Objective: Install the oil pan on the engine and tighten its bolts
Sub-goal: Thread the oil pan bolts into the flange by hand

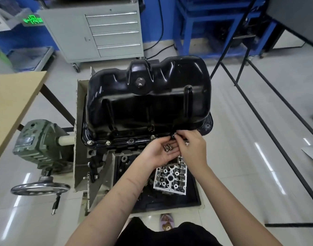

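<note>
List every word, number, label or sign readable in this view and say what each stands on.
Green lit exit sign: arrow and running-figure pictogram, characters too blurred to read.
Plate on the green gearbox: too blurred to read.
Oil pan, tool cabinet: no text visible.

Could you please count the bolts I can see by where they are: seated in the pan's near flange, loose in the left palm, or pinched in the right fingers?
Seated in the oil pan flange: 3, first at
Loose in left hand: 2, at
Pinched by right hand: 1, at
Total: 6
</note>
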The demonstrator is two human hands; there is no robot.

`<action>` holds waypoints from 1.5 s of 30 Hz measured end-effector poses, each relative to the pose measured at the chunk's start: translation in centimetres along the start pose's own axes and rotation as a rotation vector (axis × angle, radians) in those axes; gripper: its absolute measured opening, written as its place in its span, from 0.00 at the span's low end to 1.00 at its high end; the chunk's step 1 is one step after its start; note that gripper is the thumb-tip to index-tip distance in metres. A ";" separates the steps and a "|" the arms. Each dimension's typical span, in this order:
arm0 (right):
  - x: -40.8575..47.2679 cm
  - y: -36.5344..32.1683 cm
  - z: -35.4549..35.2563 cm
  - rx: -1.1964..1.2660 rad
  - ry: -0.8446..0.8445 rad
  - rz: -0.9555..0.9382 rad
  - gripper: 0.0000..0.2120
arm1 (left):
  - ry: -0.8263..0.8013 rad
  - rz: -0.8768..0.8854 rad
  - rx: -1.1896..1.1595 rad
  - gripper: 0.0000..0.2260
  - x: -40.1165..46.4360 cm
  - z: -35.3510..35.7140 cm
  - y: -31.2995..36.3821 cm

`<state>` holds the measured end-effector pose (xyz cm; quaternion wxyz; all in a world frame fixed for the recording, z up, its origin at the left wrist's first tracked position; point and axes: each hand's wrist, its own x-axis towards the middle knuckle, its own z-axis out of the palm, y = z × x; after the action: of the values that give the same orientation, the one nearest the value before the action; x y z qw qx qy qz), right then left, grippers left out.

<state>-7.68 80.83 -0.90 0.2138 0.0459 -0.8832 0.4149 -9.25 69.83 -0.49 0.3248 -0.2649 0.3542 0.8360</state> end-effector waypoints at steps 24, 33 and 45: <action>-0.1 0.2 0.3 0.031 0.022 0.163 0.08 | -0.018 -0.171 -0.062 0.14 0.1 0.1 1.2; -0.2 -0.4 0.8 -0.053 0.011 0.087 0.06 | 0.002 -0.176 -0.065 0.14 -0.3 0.2 1.3; -0.1 -1.2 1.0 -0.304 -0.029 -0.014 0.04 | 0.037 -0.117 -0.053 0.13 -0.8 0.4 1.4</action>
<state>-7.62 79.24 -0.64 0.2083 0.0252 -0.9385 0.2742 -9.80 69.13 0.92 0.3595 -0.3089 0.3216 0.8197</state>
